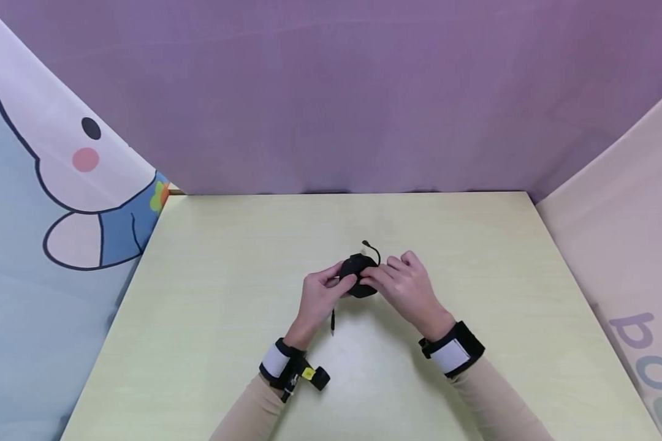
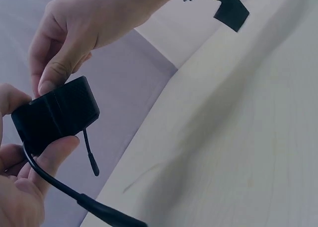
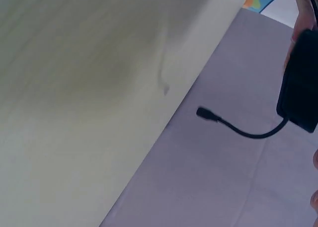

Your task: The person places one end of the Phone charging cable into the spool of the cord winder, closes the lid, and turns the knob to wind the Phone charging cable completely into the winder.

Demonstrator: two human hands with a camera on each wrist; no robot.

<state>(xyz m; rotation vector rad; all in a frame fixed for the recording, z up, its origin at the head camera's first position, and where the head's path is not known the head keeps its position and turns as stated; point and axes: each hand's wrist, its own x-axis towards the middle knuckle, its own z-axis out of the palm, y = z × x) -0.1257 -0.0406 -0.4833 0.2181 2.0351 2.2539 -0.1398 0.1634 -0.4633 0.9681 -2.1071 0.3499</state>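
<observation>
A small black box with a short black cable at each end is held up above the table, its exact kind unclear. My left hand grips it between thumb and fingers at its left side. My right hand pinches its edge on the other side; the left wrist view shows the thumb on the rim of the box. One cable, tipped with a plug, curves away past the box. The other cable hangs below the left hand. Part of the box is hidden by fingers.
The pale wooden table lies under both hands. A purple cloth hangs behind it, with a printed cloth on the left and a pale one on the right. Each wrist wears a black strap.
</observation>
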